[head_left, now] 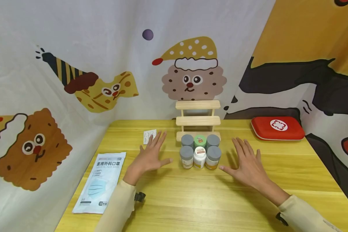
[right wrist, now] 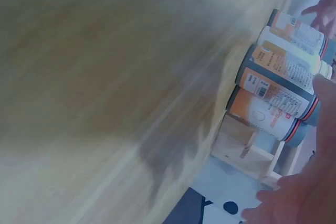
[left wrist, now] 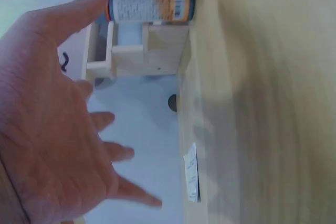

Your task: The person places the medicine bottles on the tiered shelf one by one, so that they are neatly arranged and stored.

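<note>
Several pill bottles stand upright in two tight rows mid-table: a white-capped bottle (head_left: pixel 199 158) at the front centre, a green-lidded one (head_left: pixel 200 140) behind it, and grey-lidded ones such as the front right bottle (head_left: pixel 213 157). To their left, my left hand (head_left: pixel 149 156) hovers with fingers spread, holding nothing. On the other side my right hand (head_left: pixel 247 166) is spread too, its thumb near the front right bottle but apart from it. The right wrist view shows labels on the bottles (right wrist: pixel 278 80); two bottles (left wrist: pixel 152 6) appear beyond the thumb in the left wrist view.
Behind the bottles stands a three-tier wooden rack (head_left: pixel 198 120). A red first-aid case (head_left: pixel 277 128) lies at the back right, a surgical mask packet (head_left: pixel 100 182) at the left, and a small white packet (head_left: pixel 149 136) at the back left. A printed cloth (head_left: pixel 127 32) hangs behind the table.
</note>
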The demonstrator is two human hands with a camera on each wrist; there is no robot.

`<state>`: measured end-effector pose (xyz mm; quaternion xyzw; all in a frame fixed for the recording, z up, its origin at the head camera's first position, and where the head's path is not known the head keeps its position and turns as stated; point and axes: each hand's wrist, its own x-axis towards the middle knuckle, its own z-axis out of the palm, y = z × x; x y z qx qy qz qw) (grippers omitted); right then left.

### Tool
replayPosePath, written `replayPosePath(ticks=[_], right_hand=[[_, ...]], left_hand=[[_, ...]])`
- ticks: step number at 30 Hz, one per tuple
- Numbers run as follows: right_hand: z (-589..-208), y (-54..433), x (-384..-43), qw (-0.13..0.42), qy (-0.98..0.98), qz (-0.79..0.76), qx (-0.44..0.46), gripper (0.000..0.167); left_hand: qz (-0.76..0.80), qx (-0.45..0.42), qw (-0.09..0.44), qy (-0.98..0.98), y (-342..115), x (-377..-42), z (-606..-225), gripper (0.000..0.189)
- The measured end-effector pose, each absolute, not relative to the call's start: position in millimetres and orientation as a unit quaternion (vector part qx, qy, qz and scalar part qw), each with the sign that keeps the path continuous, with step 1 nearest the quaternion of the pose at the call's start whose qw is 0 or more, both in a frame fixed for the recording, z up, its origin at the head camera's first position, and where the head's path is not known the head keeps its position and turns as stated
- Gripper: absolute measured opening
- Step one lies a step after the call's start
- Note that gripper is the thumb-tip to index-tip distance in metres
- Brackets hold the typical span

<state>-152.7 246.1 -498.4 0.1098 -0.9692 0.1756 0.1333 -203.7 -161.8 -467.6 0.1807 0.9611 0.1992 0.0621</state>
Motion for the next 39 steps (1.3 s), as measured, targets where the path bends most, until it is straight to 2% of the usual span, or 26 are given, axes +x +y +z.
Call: replayPosePath(ticks=[5,11,21,30,39], right_hand=[[-495.7,239.1,-156.4,0.178,-0.945,0.227,0.155,0.115],[-491.0,228.4,-156.7,0.214,-0.923,0.267,0.178,0.099],[-486.5,214.5,-154.6,0.197,-0.904,0.340,0.168,0.075],[-488.0,208.5,-158.1,0.206,-0.889,0.366,0.182,0.071],[-490.3,204.8,-159.3,0.218,-0.889,0.356,0.189,0.070]], left_hand=[[0.316,0.222,0.037,0.922,-165.0,-221.8,-467.1,0.107],[0.443,0.205,0.030,0.872,-160.7,-241.6,-472.5,0.086],[0.593,0.113,0.064,0.795,-138.3,-265.9,-492.1,0.058],[0.686,0.006,0.109,0.719,-121.8,-281.6,-504.9,0.054],[0.693,-0.035,0.144,0.706,-117.9,-285.8,-514.0,0.038]])
